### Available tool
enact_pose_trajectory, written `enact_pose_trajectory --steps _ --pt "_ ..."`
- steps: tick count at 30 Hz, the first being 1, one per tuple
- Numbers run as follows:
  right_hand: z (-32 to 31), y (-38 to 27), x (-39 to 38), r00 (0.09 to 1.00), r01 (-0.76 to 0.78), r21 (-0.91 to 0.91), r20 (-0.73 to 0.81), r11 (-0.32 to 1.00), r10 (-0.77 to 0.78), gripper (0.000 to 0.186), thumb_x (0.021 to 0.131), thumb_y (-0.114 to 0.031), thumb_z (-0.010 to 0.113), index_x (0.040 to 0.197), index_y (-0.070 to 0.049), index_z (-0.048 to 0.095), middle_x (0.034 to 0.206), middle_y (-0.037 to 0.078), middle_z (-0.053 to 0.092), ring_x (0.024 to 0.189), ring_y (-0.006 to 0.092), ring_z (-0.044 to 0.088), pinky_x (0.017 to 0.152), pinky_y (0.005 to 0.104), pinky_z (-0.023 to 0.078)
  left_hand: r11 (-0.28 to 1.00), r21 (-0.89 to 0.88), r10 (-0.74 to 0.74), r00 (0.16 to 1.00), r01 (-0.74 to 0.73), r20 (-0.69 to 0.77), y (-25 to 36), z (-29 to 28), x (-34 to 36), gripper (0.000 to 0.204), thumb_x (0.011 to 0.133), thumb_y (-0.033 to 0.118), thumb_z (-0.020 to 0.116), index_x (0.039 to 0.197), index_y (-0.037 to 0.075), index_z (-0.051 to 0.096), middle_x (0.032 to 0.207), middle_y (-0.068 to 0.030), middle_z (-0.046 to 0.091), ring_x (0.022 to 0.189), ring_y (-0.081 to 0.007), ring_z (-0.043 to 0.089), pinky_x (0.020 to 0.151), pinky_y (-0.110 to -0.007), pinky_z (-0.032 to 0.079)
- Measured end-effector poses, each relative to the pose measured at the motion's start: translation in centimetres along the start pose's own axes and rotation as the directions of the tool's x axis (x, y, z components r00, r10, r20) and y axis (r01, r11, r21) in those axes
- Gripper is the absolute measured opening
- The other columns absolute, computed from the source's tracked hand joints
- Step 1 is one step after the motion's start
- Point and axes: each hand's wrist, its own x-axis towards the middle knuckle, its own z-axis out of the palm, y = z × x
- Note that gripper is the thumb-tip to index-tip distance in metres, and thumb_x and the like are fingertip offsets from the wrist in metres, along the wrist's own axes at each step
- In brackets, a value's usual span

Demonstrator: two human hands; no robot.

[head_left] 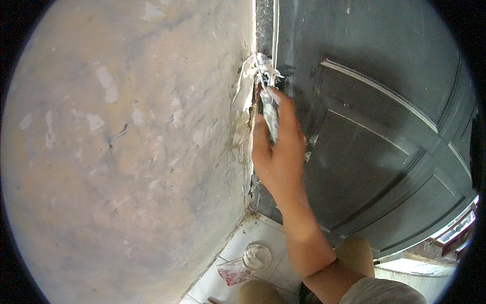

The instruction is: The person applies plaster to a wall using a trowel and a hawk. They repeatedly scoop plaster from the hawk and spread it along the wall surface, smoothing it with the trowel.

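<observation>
Pinching: the right hand [279,157] is gripping a white-smeared tool [270,114] between thumb and fingers.
Tool: its tip is pointing up at white paste [264,62] between wall [126,162] and dark door [364,147].
Left hand: not showing, cannot tell its state.

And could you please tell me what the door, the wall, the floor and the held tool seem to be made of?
Door: probably wood, painted dark; moulded panels with pale, worn-looking edges.
Wall: likely plaster, mostly matt; mottled with paler patches.
Floor: seemingly ceramic tile, pale and smooth; straight joints show.
Tool: cannot tell; mottled grey-white and blurred.
</observation>
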Motion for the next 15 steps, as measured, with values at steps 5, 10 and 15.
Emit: enact_pose_trajectory --steps 5,10,15 --pt "3.2 2.0 -0.4 0.999 0.028 -0.032 -0.021 0.999 -0.029 0.045 0.095 -0.001 0.059 0.14 -0.001 0.054 0.125 0.026 0.066 0.115 0.0458 0.065 0.1 0.0468 0.051 1.0 -0.012 0.001 1.0 -0.001 -0.008 0.8 0.3 0.5 0.141 0.06 0.104 0.035 0.166 0.016 0.001 0.165 -0.0323 0.008 0.146 -0.0605 0.014 0.109 -0.08 0.018" --pt "2.6 5.4 -3.8 0.995 0.082 0.024 0.056 0.996 -0.084 0.043 0.092 0.001 0.065 0.134 0.002 0.061 0.114 0.021 0.07 0.103 0.0365 0.07 0.088 0.0433 0.055 1.0 0.017 -0.008 1.0 0.008 0.004 0.4 0.7 0.3 0.142 0.06 0.104 0.035 0.166 0.016 0.001 0.166 -0.0324 0.008 0.147 -0.0607 0.014 0.109 -0.08 0.018" --pt "2.0 8.1 -6.4 0.987 0.113 0.043 0.107 0.993 -0.117 0.047 0.09 0.002 0.067 0.136 -0.002 0.063 0.103 0.018 0.068 0.089 0.0317 0.067 0.08 0.0404 0.053 0.999 0.046 0.017 1.0 -0.018 0.024 0.2 0.8 -0.1 0.143 0.06 0.105 0.035 0.167 0.016 0.001 0.166 -0.0326 0.008 0.147 -0.0609 0.014 0.11 -0.081 0.018"
